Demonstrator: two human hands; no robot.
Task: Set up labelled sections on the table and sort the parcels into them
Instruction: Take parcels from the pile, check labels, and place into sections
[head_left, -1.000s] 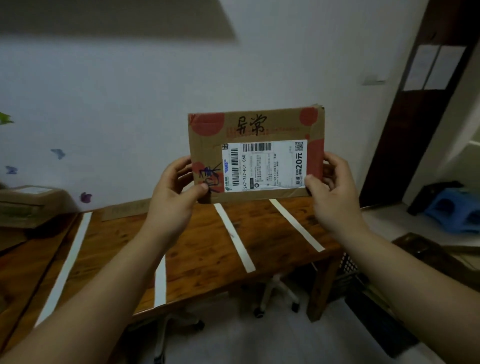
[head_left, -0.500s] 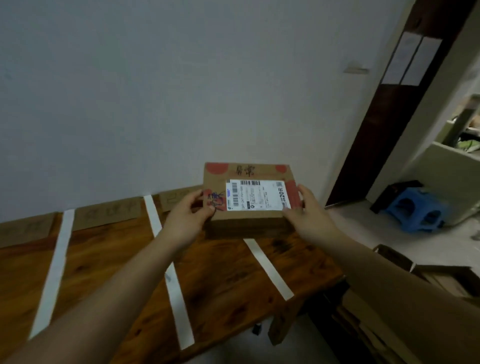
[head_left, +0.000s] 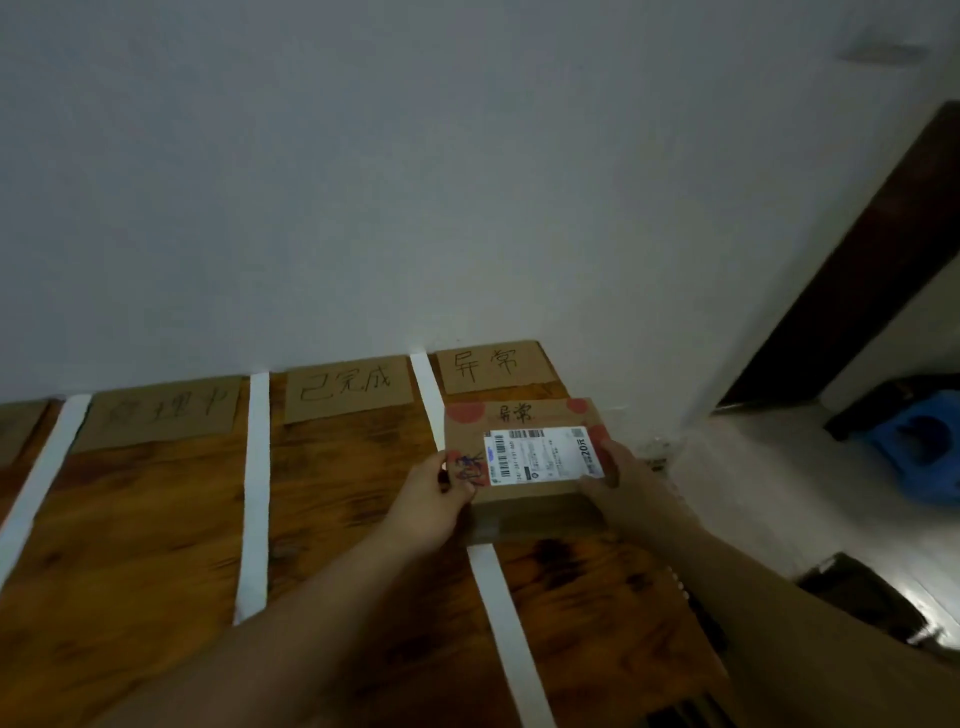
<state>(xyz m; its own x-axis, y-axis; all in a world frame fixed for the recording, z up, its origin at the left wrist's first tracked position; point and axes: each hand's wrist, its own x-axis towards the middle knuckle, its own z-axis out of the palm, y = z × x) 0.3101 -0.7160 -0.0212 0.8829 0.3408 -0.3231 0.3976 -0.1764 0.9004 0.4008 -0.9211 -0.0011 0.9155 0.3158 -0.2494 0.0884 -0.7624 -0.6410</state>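
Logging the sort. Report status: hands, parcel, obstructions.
Left hand and right hand both grip the parcel by its ends. Parcel in front of the 异常 card, set-down not confirmed. Its left edge overlaps the white tape strip.

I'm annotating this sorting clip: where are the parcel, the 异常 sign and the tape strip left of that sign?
parcel (head_left: 530, 465): head view, on its white shipping label.
异常 sign (head_left: 491, 368): head view, middle of the cardboard.
tape strip (head_left: 503, 613): head view, bare stretch in front of the parcel.
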